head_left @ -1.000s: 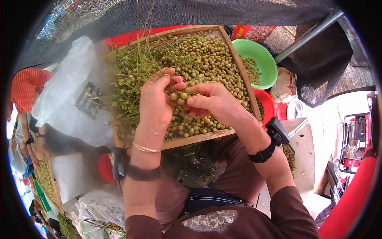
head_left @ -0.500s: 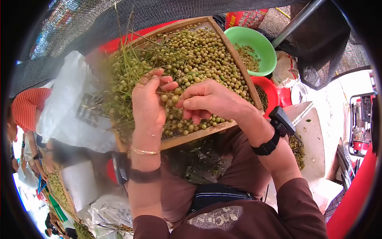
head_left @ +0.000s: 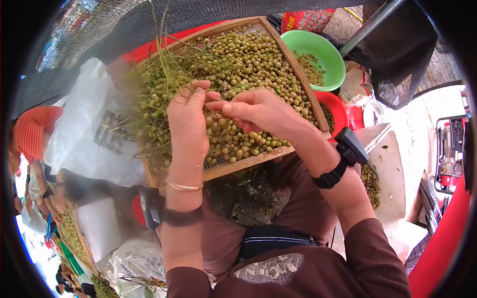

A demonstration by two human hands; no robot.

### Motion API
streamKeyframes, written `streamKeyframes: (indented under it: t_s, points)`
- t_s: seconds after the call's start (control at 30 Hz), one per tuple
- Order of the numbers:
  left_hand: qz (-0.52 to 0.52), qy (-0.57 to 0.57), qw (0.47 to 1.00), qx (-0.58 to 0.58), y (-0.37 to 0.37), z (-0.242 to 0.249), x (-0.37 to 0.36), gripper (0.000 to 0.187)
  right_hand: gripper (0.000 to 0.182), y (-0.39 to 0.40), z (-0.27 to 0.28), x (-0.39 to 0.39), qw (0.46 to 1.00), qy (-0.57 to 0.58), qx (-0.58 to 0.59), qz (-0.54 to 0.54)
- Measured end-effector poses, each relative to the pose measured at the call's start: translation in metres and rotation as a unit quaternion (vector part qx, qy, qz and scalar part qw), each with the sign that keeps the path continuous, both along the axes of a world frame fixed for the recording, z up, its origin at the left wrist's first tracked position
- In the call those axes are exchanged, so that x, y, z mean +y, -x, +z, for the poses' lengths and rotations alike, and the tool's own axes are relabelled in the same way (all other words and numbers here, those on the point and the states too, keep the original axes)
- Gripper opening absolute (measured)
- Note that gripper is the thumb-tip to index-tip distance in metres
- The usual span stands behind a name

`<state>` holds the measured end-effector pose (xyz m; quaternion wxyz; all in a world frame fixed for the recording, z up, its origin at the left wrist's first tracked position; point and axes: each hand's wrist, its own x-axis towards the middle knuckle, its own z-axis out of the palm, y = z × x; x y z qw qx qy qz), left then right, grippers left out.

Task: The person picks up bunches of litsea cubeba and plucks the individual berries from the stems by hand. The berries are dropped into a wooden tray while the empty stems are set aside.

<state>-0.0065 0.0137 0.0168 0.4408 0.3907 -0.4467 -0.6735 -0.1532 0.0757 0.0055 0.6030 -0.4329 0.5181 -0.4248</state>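
My left hand (head_left: 189,111) is closed over the wooden-framed tray (head_left: 238,168), thumb and fingers pinched on a thin fruit stem. Small round green-yellow fruits (head_left: 213,124) show just below its fingers. My right hand (head_left: 258,111) meets it from the right, thumb against forefinger; what lies in that pinch is hidden. Loose fruits (head_left: 263,64) cover most of the mesh. A heap of green stems with fruits attached (head_left: 161,92) lies on the tray's left side, beside my left hand.
Behind the tray's right edge stand a green basin (head_left: 330,62) with some fruits and a red basin (head_left: 339,111). A white plastic sack (head_left: 84,119) lies at left. Farther left, a person in a striped orange top (head_left: 37,131) is near another fruit tray (head_left: 72,233).
My hands have come closer together, the right moving slightly left and up. The fruits that showed between my fingers are now less visible there.
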Motion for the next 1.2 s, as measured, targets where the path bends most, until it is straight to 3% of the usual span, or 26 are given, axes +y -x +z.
streamKeyframes:
  t_s: [0.13,0.33,0.53,0.73,0.93,1.0,1.13,1.2]
  points:
    - [-0.017,-0.029,0.999,-0.026,0.006,0.001,0.002,0.016,0.034,0.001,0.002,0.004,0.999,-0.053,-0.008,0.012]
    - [-0.048,-0.036,0.998,-0.031,0.008,0.0,0.002,0.016,0.031,0.0,-0.008,0.002,0.997,-0.036,-0.068,-0.01]
    - [-0.072,-0.074,0.994,0.038,-0.001,-0.001,-0.003,0.017,0.033,0.003,-0.005,0.005,0.997,0.003,-0.064,0.042]
    - [-0.077,-0.142,0.983,0.09,-0.004,0.004,0.0,0.017,0.03,0.002,-0.005,0.006,0.988,-0.029,-0.147,0.025]
    - [-0.126,-0.204,0.956,0.169,-0.012,0.0,-0.008,0.018,0.025,0.002,-0.008,0.009,0.969,0.008,-0.241,0.057]
    - [-0.132,-0.246,0.93,0.24,-0.021,-0.006,-0.018,0.018,0.016,0.004,-0.006,0.009,0.948,0.06,-0.302,0.076]
    - [-0.125,-0.228,0.938,0.231,-0.015,0.0,-0.012,0.018,0.012,0.0,0.006,0.009,0.967,0.013,-0.256,-0.001]
    - [-0.026,-0.16,0.981,0.104,0.003,0.005,0.003,0.019,0.014,-0.006,-0.003,0.006,0.981,0.031,-0.19,-0.012]
